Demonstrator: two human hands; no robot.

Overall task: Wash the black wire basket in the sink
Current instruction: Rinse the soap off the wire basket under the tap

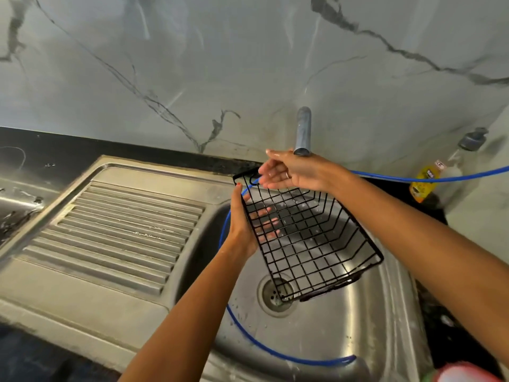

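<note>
The left hand (243,224) is gripping the basket (308,238) by its left side, tilting it over the sink (344,321). The right hand (292,172), fingers relaxed, is touching its far rim under the tap (303,130). No water is visibly running, so rinsing seems unfinished.

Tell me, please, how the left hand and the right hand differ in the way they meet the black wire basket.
The left hand supports the black wire basket from its left side, fingers showing through the mesh; the right hand is at the far top rim. The left hand sits lower, the right hand higher, just under the tap. Both are bare, over the sink.
</note>
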